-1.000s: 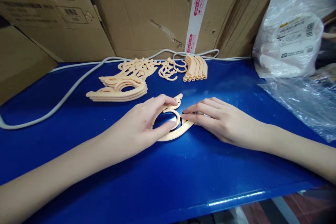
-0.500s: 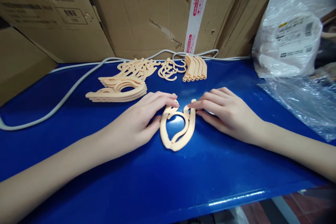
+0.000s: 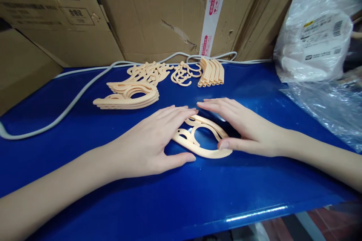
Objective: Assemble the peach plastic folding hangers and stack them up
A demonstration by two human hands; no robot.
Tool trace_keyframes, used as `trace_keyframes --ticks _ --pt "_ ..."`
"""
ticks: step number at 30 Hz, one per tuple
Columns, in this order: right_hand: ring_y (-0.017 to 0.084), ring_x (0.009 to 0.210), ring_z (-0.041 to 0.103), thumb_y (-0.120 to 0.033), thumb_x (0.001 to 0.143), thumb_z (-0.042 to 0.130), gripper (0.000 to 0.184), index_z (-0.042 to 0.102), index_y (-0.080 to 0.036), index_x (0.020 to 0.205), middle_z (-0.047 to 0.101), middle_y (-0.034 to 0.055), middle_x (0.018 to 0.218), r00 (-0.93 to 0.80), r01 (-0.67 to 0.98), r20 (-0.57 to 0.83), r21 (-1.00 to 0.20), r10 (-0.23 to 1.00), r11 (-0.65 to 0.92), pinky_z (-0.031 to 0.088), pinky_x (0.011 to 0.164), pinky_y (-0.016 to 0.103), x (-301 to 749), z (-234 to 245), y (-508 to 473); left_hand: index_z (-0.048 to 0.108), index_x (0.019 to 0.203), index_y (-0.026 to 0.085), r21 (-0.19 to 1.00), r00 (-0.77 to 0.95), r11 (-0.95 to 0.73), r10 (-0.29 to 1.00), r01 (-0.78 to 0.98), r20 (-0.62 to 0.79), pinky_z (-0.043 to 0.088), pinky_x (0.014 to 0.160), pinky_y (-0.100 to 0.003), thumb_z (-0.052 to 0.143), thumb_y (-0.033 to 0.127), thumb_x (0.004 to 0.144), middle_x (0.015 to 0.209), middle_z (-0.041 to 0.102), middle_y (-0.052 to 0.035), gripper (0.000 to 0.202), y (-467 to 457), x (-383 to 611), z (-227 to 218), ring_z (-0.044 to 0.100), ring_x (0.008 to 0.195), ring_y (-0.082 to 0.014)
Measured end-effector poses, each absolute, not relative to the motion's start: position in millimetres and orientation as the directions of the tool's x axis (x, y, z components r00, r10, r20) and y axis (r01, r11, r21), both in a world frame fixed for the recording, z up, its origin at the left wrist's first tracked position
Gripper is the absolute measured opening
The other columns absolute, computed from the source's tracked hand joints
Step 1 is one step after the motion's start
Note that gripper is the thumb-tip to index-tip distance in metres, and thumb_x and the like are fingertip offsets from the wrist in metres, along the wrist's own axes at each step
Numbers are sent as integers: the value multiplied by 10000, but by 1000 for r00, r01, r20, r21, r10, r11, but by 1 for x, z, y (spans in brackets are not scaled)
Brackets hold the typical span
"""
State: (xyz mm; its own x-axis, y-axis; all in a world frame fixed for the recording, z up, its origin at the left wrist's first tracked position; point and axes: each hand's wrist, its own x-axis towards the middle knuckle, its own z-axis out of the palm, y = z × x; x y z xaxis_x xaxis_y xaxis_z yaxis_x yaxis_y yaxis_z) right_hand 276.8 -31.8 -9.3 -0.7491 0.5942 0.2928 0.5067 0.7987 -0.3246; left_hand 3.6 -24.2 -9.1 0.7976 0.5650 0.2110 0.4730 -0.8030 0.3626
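A beige plastic folding hanger [image 3: 210,153], its arms folded together, lies flat on the blue tabletop with its pointed end to the right. My left hand [image 3: 158,139] rests over the hanger's left end, fingers stretched out and thumb spread on the near side. Its fingertips cover part of that end. My right hand [image 3: 243,126] is at the pointed end. There the thumb touches the hanger while the straight fingers reach past its far side. Both hands are open, and the fingertips of the two nearly meet beyond the hanger.
Behind to the left is a stack of folded beige hangers [image 3: 127,101]. Farther back lie a heap of beige hanger parts [image 3: 149,71], loose hooks [image 3: 182,75] and a row of curved pieces [image 3: 212,72]. A white cable [image 3: 82,94], cardboard boxes [image 3: 158,11] and a plastic bag [image 3: 313,49] border the table.
The hanger has turned so its pointed end, earlier toward me, now points right. My left hand has spread over its left end; my right thumb has come onto its pointed end.
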Motion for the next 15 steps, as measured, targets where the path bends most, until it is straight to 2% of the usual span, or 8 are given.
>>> trace_keyframes --ticks 3,5,7,9,11,13,15 --pt "283 1132 600 -522 1012 472 500 533 -199 1389 661 135 1278 -671 565 327 -356 665 745 475 941 447 278 -6 -30 486 1398 204 279 806 -822 556 496 204 467 1004 -459 692 527 858 1341 627 -119 663 -24 5 -6 586 1194 -321" --pt "253 1015 623 -473 1013 496 380 631 -193 1232 706 105 1105 -636 600 323 -364 701 712 477 882 404 278 -2 -29 525 1350 188 215 817 -845 531 490 225 476 916 -439 706 572 827 1238 659 -111 674 -23 5 -4 611 1071 -309" --pt "222 897 626 -472 996 533 332 687 -189 1077 706 72 946 -604 632 295 -390 741 670 472 814 366 277 1 -29 540 1325 162 142 818 -870 493 473 296 470 885 -431 689 586 830 1199 658 -117 668 -21 4 -3 610 1036 -307" --pt "190 774 603 -517 963 569 352 700 -192 934 671 36 817 -557 647 233 -480 797 592 463 717 325 276 5 -29 550 1312 124 51 804 -880 455 473 383 466 890 -441 660 576 856 1188 653 -142 651 -20 3 -2 607 1045 -322" --pt "166 687 569 -563 936 583 395 682 -197 825 632 12 741 -508 622 130 -628 851 468 441 621 292 275 7 -30 557 1306 87 -40 786 -870 422 491 451 461 910 -464 634 571 883 1198 649 -180 648 -19 2 0 605 1062 -347" --pt "153 641 546 -583 920 591 414 675 -198 790 613 0 711 -478 561 17 -763 878 320 411 558 273 275 9 -31 554 1316 68 -96 776 -854 411 512 479 457 926 -489 627 582 890 1218 644 -208 672 -20 1 2 602 1086 -374" --pt "146 627 535 -568 911 607 404 677 -193 778 606 -2 698 -462 499 -55 -841 885 208 388 537 266 275 10 -31 540 1340 63 -123 773 -841 413 526 481 456 941 -507 626 599 889 1243 640 -222 706 -21 1 3 599 1117 -394"
